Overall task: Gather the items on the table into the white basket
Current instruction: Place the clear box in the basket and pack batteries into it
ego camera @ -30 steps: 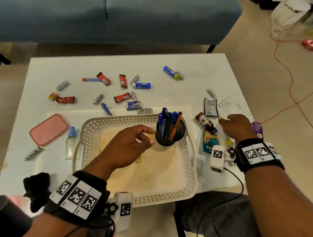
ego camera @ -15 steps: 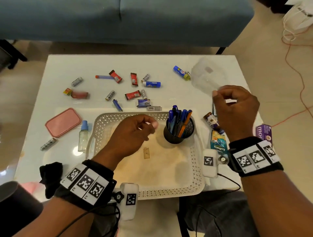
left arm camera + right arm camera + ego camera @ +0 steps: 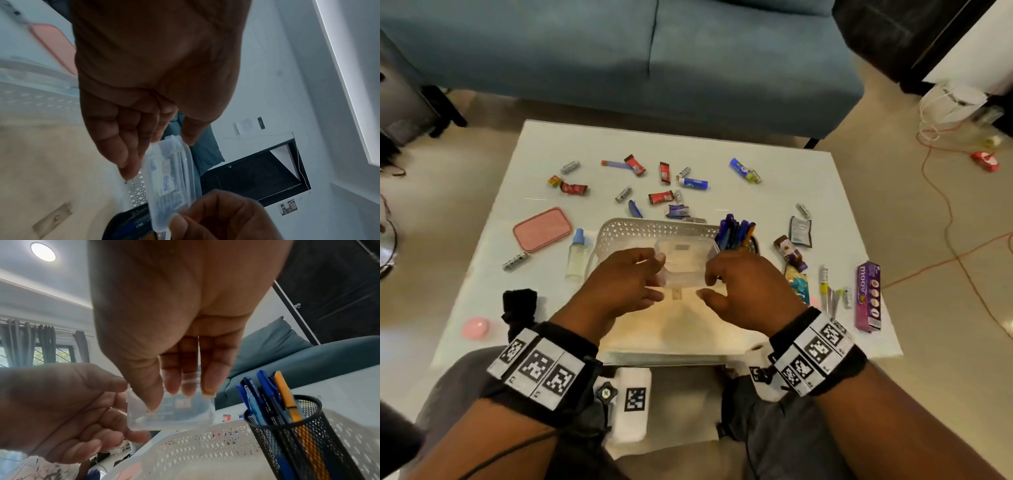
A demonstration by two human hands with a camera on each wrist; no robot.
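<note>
— What sort of place is this?

— A home living room. A blue sofa point(image 3: 654, 51) stands just behind the white coffee table point(image 3: 774, 192).

— Anything else?

— Beyond the table, the right wrist view shows dark curtains point(image 3: 26, 344) over a barred window and a round ceiling light point(image 3: 43, 251); cables point(image 3: 941, 192) trail over the floor right of it.

Left hand point(image 3: 619, 284) and right hand point(image 3: 746, 287): bare. Each wrist carried a black band point(image 3: 558, 370) faced with three white square-coded tags point(image 3: 536, 368). A white camera block point(image 3: 633, 402) with one coded tag and a black knob point(image 3: 606, 394) hung beneath each. Black cable point(image 3: 510, 452) trailed from the left band. Grey trousers point(image 3: 784, 442).
</note>
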